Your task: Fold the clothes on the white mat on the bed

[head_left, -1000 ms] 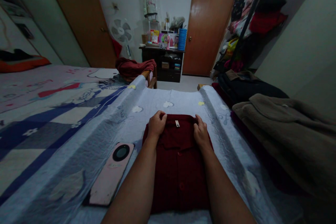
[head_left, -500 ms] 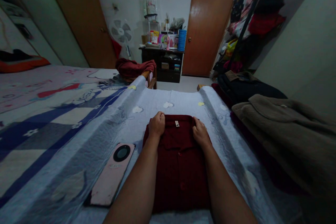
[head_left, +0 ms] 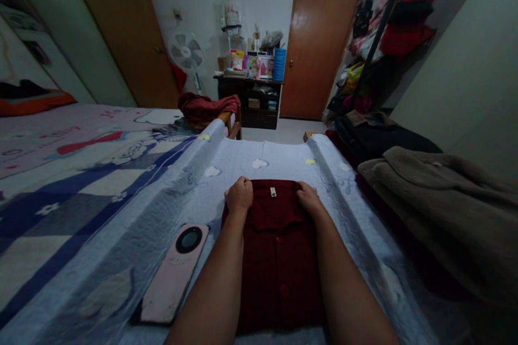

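A dark red buttoned cardigan (head_left: 279, 259), folded into a rectangle, lies on the pale blue bedsheet (head_left: 259, 152) in front of me. Its collar edge, with a small white label (head_left: 273, 192), faces away from me. My left hand (head_left: 239, 195) is closed on the far left corner of the cardigan. At the far right corner, my right hand (head_left: 309, 198) grips the cloth in the same way. A pink phone (head_left: 172, 280) with a round black camera ring rests on the sheet to the left of my left forearm.
Folded clothes lie along the right, among them a brown fleece coat (head_left: 437, 188) and a dark jacket (head_left: 388, 132). On the left, a larger bed bears a blue checked cover (head_left: 101, 188). A red garment (head_left: 208, 108) hangs over the wooden bed end (head_left: 234, 126).
Both hands keep their hold on the cardigan's far corners, with only a very slight shift. The view has tilted a little; the cardigan and phone look almost unchanged.
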`<act>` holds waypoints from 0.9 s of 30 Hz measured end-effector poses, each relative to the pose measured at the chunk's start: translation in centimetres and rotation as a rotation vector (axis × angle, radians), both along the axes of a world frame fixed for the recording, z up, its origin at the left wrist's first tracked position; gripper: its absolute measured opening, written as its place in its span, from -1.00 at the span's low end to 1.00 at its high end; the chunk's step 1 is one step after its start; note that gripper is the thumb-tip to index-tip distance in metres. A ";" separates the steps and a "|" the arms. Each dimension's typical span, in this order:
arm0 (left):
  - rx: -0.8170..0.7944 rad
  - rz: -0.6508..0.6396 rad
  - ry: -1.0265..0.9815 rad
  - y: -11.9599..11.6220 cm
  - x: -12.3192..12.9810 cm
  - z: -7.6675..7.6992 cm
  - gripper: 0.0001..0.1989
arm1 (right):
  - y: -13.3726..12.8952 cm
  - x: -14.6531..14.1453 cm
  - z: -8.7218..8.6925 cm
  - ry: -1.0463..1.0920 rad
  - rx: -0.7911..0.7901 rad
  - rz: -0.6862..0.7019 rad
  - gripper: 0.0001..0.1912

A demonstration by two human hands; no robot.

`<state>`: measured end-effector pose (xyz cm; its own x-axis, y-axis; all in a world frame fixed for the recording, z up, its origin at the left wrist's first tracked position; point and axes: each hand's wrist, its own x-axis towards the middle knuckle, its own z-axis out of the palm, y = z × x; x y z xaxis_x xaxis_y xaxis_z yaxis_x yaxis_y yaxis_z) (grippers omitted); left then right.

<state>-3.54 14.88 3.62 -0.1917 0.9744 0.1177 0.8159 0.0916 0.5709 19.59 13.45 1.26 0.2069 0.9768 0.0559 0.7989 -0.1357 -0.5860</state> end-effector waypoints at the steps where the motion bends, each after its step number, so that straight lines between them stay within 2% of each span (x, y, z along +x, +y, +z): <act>1: -0.006 -0.014 -0.007 0.1 -0.1 -0.1 -0.69 | -0.1 0.0 -0.2 0.023 0.003 -0.010 -0.57; 5: -0.024 -0.080 -0.041 0.7 -0.6 -0.6 -0.71 | -0.6 0.1 -0.6 0.169 0.100 -0.031 -0.61; 9: -0.025 -0.125 -0.025 0.8 -1.1 -0.9 -0.73 | -0.9 0.1 -0.2 0.231 0.201 0.013 -0.67; 15: -0.022 -0.118 0.038 0.7 -1.2 -0.9 -0.73 | -1.1 0.4 -0.1 0.430 0.167 0.043 -0.65; 18: 0.055 -0.128 0.016 0.5 -1.2 -0.5 -0.74 | -1.1 0.7 -0.4 0.486 0.134 0.083 -0.65; 22: 0.140 -0.132 0.025 0.2 -1.0 0.1 -0.74 | -1.1 0.9 -0.4 0.447 0.130 0.070 -0.66; 27: 0.059 -0.097 0.086 0.1 -0.7 0.0 -0.74 | -1.4 0.1 0.2 0.228 0.190 -0.036 -0.67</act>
<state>-4.24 14.96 3.62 -0.0841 0.9787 0.1872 0.8656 -0.0213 0.5003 19.65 12.09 1.42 0.2695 0.9450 0.1854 0.6405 -0.0322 -0.7673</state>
